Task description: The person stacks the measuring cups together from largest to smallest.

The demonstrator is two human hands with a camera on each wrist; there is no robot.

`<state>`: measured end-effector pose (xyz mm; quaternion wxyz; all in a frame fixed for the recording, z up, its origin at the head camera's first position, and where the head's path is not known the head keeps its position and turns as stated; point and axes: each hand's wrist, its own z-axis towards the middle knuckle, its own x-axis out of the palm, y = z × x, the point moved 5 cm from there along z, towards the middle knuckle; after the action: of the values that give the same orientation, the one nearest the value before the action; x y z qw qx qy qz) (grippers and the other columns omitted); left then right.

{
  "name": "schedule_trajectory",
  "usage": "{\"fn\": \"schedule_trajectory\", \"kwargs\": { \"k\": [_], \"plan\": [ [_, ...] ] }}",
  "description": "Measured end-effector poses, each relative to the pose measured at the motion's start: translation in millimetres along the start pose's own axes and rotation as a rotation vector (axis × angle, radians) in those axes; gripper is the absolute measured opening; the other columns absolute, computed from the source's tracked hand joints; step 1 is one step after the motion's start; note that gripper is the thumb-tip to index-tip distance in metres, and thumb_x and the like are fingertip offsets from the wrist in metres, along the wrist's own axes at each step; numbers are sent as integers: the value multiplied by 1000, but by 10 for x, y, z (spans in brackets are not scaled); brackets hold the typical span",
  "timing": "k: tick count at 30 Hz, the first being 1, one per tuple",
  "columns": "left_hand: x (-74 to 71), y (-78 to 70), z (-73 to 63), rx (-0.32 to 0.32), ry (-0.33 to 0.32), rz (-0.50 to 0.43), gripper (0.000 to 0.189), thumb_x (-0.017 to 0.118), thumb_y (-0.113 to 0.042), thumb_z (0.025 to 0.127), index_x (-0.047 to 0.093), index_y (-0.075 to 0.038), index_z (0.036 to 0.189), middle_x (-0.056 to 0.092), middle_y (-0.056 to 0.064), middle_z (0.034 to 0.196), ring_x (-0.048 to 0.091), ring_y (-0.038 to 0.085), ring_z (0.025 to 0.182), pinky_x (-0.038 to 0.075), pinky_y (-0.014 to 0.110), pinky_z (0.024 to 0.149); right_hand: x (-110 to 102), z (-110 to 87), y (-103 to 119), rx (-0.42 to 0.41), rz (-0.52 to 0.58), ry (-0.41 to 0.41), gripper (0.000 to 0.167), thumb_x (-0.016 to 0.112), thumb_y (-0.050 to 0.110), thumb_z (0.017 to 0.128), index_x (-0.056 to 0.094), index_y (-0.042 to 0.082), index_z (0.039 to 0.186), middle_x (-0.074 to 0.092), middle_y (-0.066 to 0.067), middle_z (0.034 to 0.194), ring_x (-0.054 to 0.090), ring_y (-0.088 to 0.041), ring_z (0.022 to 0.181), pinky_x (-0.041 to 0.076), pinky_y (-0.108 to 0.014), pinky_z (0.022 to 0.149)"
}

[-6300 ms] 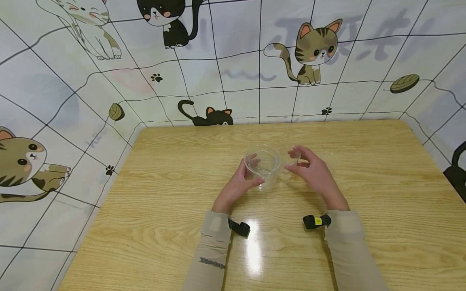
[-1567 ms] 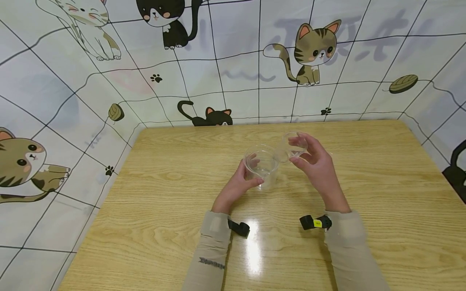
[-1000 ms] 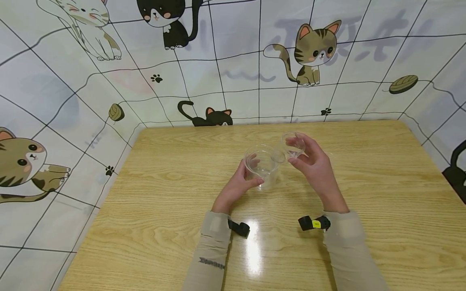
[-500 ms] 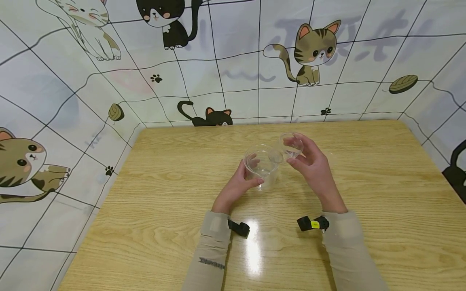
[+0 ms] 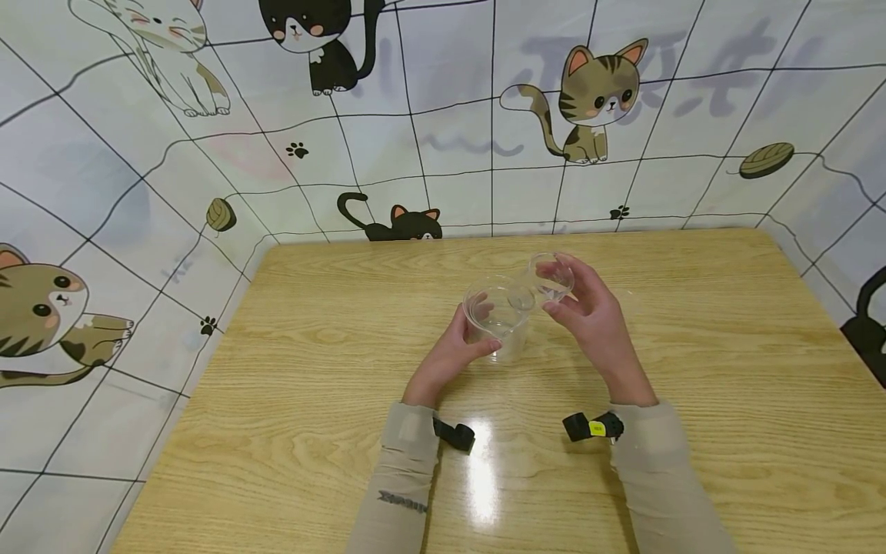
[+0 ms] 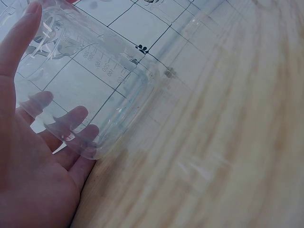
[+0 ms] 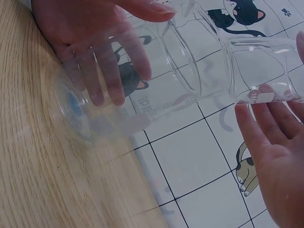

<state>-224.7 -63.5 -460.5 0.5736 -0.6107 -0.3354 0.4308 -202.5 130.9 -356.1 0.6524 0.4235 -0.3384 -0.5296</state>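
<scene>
My left hand (image 5: 446,360) holds a clear beaker (image 5: 504,327) between thumb and fingers. Printed volume marks show on the beaker (image 6: 102,64) in the left wrist view, and its base is right at the tabletop. To its right, my right hand (image 5: 597,327) grips a smaller clear cup (image 5: 554,291) by its sides, raised and tilted toward the beaker. One end of this cup overlaps the beaker's rim in the head view. A little clear liquid appears along the lower side of the small cup (image 7: 266,66) in the right wrist view.
The wooden table (image 5: 311,369) lies under both hands. Behind it and at both sides rises a white gridded wall covering (image 5: 457,138) with cartoon cats. Both wrists carry small black cameras on straps, the right one (image 5: 591,427) marked yellow.
Since the oldest frame, my right hand has raised the small cup and tilted it toward the beaker. Over the last second or so it has shifted slightly left. My left hand has stayed put.
</scene>
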Motion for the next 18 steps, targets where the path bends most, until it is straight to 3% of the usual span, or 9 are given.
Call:
{"fn": "schedule_trajectory", "kwargs": {
  "k": [9,18],
  "plan": [
    [4,3,-1,-8,-4,10,80,71,-38,73,22,-39,136,37,-6,136,31,12,126,24,40,101,8,1,-9,8,32,1,58,57,-5,83,35,8,135,45,-16,128,40,-24,119,35,-26,95],
    [7,-8,-3,1,-1,2,80,71,-38,73,22,-38,136,36,-5,136,29,10,127,23,39,102,-4,6,-48,39,21,-8,60,57,-7,82,34,9,135,43,-14,130,39,-24,120,31,-35,99]
  ]
}}
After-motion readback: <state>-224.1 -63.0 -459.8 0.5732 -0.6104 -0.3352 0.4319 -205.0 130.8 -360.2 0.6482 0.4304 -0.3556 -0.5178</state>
